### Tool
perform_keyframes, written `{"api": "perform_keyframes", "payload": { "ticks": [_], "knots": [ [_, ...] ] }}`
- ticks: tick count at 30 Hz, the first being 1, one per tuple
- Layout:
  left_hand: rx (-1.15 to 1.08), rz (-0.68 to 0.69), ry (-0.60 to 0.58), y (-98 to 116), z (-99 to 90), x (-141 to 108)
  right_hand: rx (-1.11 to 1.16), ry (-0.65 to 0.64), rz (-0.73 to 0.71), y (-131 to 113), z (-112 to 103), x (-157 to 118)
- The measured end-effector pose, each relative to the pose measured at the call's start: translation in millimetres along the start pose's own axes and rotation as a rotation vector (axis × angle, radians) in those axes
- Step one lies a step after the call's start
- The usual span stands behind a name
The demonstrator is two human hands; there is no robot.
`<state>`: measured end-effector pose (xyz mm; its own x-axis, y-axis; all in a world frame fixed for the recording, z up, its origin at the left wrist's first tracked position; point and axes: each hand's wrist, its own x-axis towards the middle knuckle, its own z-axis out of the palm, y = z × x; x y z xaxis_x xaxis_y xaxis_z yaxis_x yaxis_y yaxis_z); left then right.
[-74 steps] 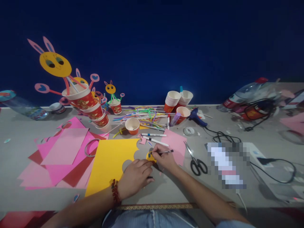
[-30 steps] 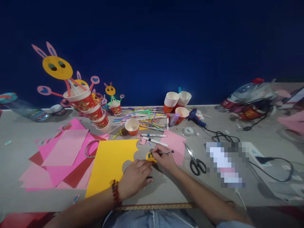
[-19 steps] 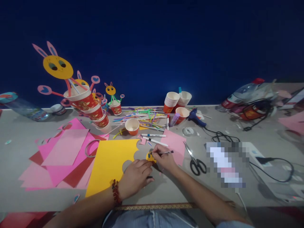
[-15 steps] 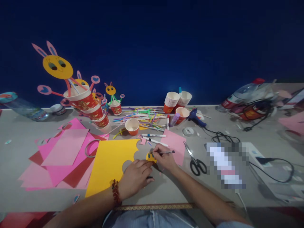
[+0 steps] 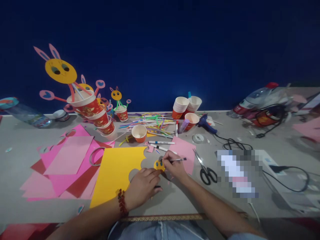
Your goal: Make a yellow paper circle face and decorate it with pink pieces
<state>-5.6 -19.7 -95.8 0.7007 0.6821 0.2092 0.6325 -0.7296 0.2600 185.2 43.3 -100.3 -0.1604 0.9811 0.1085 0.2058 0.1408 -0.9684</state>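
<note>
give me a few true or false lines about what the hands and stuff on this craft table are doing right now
1. The right hand holds a pen over a small yellow disc. True.
2. The left hand holds the scissors. False: they lie untouched on the table, right of the right hand.
3. The big yellow sheet lies left of the disc. True.
4. The glue gun sits on the pink paper pile. False: it lies far right of it, near the paper cups.
</note>
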Motion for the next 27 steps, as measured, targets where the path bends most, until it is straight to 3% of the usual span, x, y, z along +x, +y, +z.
{"api": "perform_keyframes", "payload": {
  "ticks": [4,8,12,15,22,27],
  "knots": [
    [-0.021,-0.001,0.002,0,0.6,0,0.083,0.027,0.041,0,-2,0],
    [-0.096,-0.026,0.05,0,-2.5,-1,0.159,0.017,0.057,-26,-15,-3],
    [-0.223,-0.027,0.18,1,-11.3,0,0.189,-0.089,0.055,-59,-30,-20],
    [-0.302,-0.075,0.186,5,-16.8,1,0.189,-0.191,0.038,-68,-31,-40],
    [-0.226,-0.147,0.011,14,-24.7,2,0.182,-0.089,0.13,-48,-28,-55],
    [-0.014,-0.017,0.008,9,-21.1,1,0.11,-0.091,0.137,-26,-25,-37]
  ]
}}
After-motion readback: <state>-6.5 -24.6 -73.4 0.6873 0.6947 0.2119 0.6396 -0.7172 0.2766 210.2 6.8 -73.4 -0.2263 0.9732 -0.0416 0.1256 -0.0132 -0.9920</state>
